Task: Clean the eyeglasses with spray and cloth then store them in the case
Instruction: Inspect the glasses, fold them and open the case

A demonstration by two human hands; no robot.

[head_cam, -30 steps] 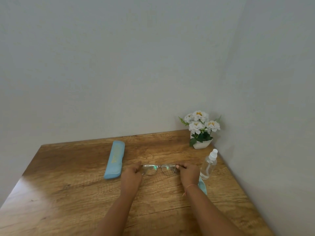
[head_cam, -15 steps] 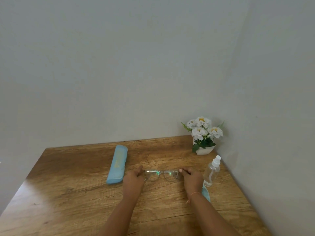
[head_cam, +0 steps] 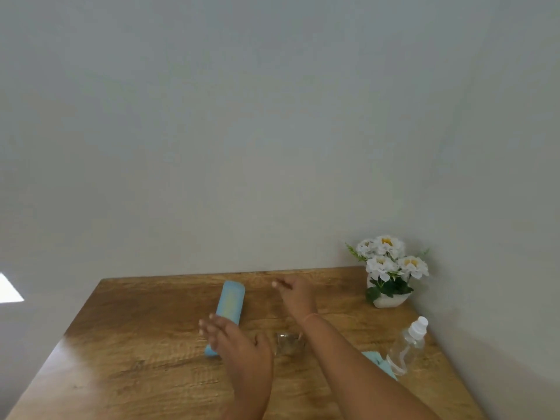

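From the head camera, the wooden table (head_cam: 145, 359) fills the lower part of the picture. Its far edge runs along the far wall and its right side lies close against the right wall, so open room is on the left, where the left edge slants from the far left corner toward the near side, and that whole left stretch of wood is bare.

The left hand (head_cam: 239, 347) hovers low over the middle of the table, its fingers straight and spread toward the far left, holding nothing. It covers the near end of the blue case (head_cam: 231, 300), which lies closed, lengthwise from near to far, left of centre.

The right hand (head_cam: 298, 294) reaches well toward the far edge, right of the case's far end. It is blurred, but looks loosely spread with one fingertip jutting left and nothing in it.

The eyeglasses (head_cam: 289, 344) lie on the table between the left hand and the right forearm, only partly seen. The forearm crosses over their right side.

At the right, a clear spray bottle (head_cam: 407, 348) stands tilted in the picture, near the right wall. The pale blue cloth (head_cam: 377, 363) lies just beside it to the left, half hidden under the forearm. A small white pot of white flowers (head_cam: 388, 274) fills the far right corner.
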